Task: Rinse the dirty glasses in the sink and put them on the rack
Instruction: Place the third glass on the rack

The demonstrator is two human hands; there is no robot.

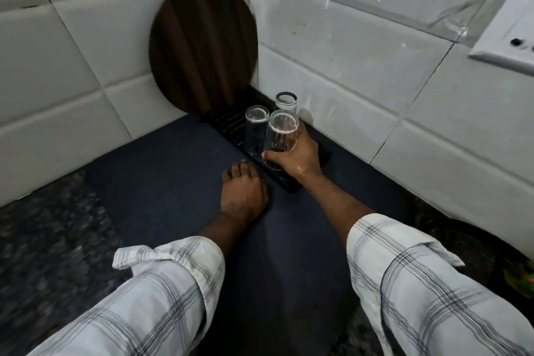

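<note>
A black ribbed rack [228, 124] lies along the foot of the tiled wall in the corner. Two clear glasses stand upside down on it, one [255, 127] on the left and one [286, 101] behind it by the wall. My right hand [300, 157] grips a third clear glass [280, 139], upside down and slightly tilted, its lower end at the rack in front of the other two. My left hand [242, 193] rests flat on the dark blue mat [161, 165], fingers straight, fingertips at the rack's near edge. The sink is out of view.
A round dark wooden board [202, 43] leans upright in the corner behind the rack. A white switch plate [508, 35] is on the right wall. Speckled dark counter [43, 240] lies left of the mat. Something green and red [520, 280] shows at the right edge.
</note>
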